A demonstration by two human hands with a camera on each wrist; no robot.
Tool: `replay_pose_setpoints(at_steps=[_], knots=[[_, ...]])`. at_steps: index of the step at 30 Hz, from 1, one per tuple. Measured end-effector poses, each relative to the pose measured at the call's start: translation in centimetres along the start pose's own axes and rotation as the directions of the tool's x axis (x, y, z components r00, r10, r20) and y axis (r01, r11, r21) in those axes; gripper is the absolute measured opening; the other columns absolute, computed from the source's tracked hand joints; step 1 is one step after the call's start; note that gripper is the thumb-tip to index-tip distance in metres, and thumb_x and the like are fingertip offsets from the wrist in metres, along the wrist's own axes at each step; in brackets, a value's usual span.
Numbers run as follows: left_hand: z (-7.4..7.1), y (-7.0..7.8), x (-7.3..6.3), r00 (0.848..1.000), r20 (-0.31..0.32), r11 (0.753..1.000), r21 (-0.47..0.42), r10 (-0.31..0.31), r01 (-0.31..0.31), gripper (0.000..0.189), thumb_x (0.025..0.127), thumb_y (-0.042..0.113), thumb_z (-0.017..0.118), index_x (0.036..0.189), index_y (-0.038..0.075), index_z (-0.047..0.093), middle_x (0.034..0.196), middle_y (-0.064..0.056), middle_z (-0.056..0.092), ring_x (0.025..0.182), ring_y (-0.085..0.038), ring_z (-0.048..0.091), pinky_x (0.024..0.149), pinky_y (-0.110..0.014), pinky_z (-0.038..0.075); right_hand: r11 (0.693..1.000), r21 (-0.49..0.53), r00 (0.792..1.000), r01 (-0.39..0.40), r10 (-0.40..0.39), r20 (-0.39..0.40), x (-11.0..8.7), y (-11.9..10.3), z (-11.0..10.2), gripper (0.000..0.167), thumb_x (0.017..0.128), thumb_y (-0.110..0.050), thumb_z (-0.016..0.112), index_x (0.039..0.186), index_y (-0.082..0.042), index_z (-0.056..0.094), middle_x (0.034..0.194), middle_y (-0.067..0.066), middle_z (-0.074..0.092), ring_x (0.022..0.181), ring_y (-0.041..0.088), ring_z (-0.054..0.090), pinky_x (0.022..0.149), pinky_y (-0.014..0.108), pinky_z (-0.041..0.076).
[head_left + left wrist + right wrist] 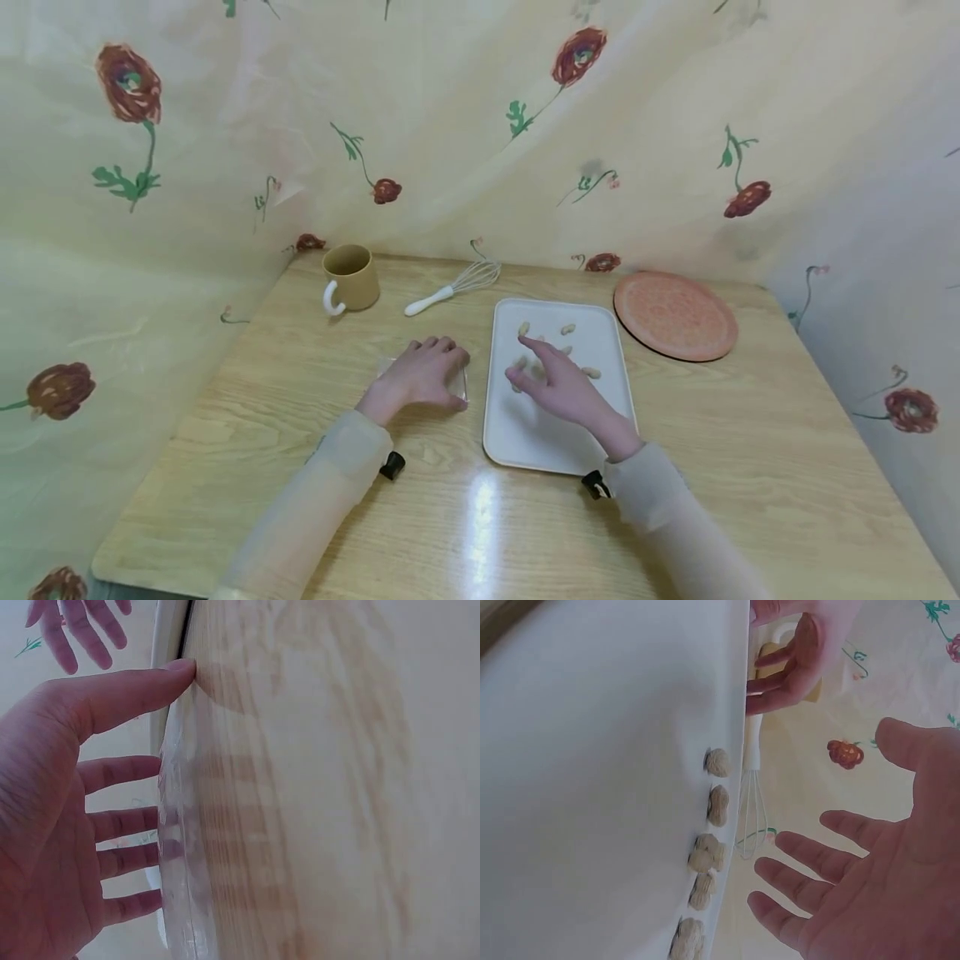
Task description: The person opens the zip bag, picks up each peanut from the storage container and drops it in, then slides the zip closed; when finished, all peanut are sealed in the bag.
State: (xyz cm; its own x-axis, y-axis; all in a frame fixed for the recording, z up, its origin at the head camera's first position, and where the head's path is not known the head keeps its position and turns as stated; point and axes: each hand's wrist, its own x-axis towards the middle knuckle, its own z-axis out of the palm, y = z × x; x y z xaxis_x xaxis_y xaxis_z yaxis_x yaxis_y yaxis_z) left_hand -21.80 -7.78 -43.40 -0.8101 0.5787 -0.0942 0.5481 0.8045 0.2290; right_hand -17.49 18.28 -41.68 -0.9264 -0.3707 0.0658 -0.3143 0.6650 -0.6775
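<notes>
My left hand (422, 373) rests with spread fingers on a clear plastic bag (459, 383) lying on the wooden table. In the left wrist view, its fingertips touch the crinkled edge of the bag (189, 919), and the thumb reaches down beside it. Above a white rectangular tray (536, 442), my right hand (567, 387) hovers with fingers extended and nothing in its grasp. Several unshelled peanuts (567, 329) lie scattered on the tray's far half, partly covered by that hand. The right wrist view shows peanuts (718, 805) in a row, apart from the right hand (885, 877).
A tan mug (354, 279) with a white handle stands at the back left. Beside it lies a whisk (442, 293) with a white handle. A round pink patterned plate (675, 317) sits at the back right. Floral cloth (450, 125) hangs behind the table (750, 467).
</notes>
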Motion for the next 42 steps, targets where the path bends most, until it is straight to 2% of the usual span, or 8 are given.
replay_pose_setpoints(at_steps=[5,12,18,23,28,33,42], knots=[[0.1,-0.3,0.1,1.000,0.012,1.000,-0.013,-0.006,0.006,0.078,0.074,0.055,0.078,0.140,0.022,0.054,0.139,-0.004,0.050,0.126,-0.028,0.046,0.105,-0.055,0.036,1.000,0.027,1.000,0.010,-0.010,-0.004,0.5,0.0,0.4,0.072,0.096,-0.045,0.064,0.150,-0.002,0.040,0.151,0.018,0.043,0.142,0.040,0.034,0.110,0.059,0.031],[-0.1,-0.6,0.4,1.000,-0.011,0.996,-0.091,-0.008,0.007,0.079,0.074,0.054,0.078,0.143,0.024,0.051,0.137,-0.002,0.049,0.123,-0.027,0.050,0.107,-0.053,0.035,0.999,0.036,1.000,0.021,-0.021,-0.019,1.3,-0.4,0.4,0.067,0.095,-0.040,0.067,0.145,-0.002,0.047,0.143,0.021,0.051,0.134,0.039,0.045,0.106,0.057,0.037],[-0.7,0.0,0.9,0.996,-0.068,0.992,-0.115,0.050,-0.057,0.081,0.077,0.054,0.079,0.145,0.022,0.050,0.140,-0.003,0.048,0.126,-0.027,0.050,0.106,-0.055,0.036,0.999,0.022,0.999,0.038,-0.038,-0.021,1.9,-0.5,0.2,0.063,0.096,-0.035,0.067,0.144,0.001,0.048,0.139,0.023,0.054,0.126,0.042,0.052,0.100,0.057,0.043],[-1.1,0.9,1.6,0.979,-0.166,0.985,-0.104,0.118,-0.136,0.083,0.078,0.054,0.078,0.147,0.020,0.047,0.144,-0.004,0.045,0.131,-0.027,0.047,0.106,-0.056,0.036,0.997,0.071,0.999,0.039,-0.037,-0.028,2.2,-0.8,0.0,0.058,0.097,-0.029,0.067,0.141,0.005,0.049,0.136,0.025,0.055,0.122,0.044,0.055,0.099,0.057,0.045],[-1.6,1.9,2.1,0.962,-0.234,0.981,-0.098,0.141,-0.168,0.083,0.079,0.055,0.077,0.148,0.021,0.045,0.148,-0.004,0.041,0.134,-0.026,0.043,0.108,-0.053,0.034,0.989,0.144,0.999,0.015,-0.008,-0.050,2.4,-0.6,0.2,0.051,0.098,-0.024,0.065,0.137,0.006,0.052,0.129,0.024,0.060,0.114,0.039,0.061,0.097,0.052,0.048],[-1.6,2.7,2.4,0.949,-0.266,0.977,-0.079,0.169,-0.196,0.082,0.080,0.056,0.076,0.148,0.021,0.045,0.152,-0.003,0.039,0.137,-0.025,0.039,0.109,-0.051,0.033,0.976,0.216,0.997,-0.013,0.030,-0.073,2.4,-0.4,0.4,0.041,0.099,-0.023,0.063,0.129,0.005,0.058,0.117,0.019,0.066,0.102,0.033,0.066,0.090,0.047,0.053],[-1.4,3.7,2.7,0.929,-0.313,0.974,-0.045,0.197,-0.221,0.081,0.082,0.058,0.074,0.147,0.019,0.046,0.155,-0.004,0.037,0.138,-0.028,0.039,0.108,-0.054,0.035,0.967,0.253,0.991,-0.014,0.047,-0.126,2.7,-0.6,0.3,0.030,0.099,-0.020,0.063,0.118,0.002,0.065,0.102,0.013,0.069,0.089,0.025,0.066,0.082,0.039,0.053]])
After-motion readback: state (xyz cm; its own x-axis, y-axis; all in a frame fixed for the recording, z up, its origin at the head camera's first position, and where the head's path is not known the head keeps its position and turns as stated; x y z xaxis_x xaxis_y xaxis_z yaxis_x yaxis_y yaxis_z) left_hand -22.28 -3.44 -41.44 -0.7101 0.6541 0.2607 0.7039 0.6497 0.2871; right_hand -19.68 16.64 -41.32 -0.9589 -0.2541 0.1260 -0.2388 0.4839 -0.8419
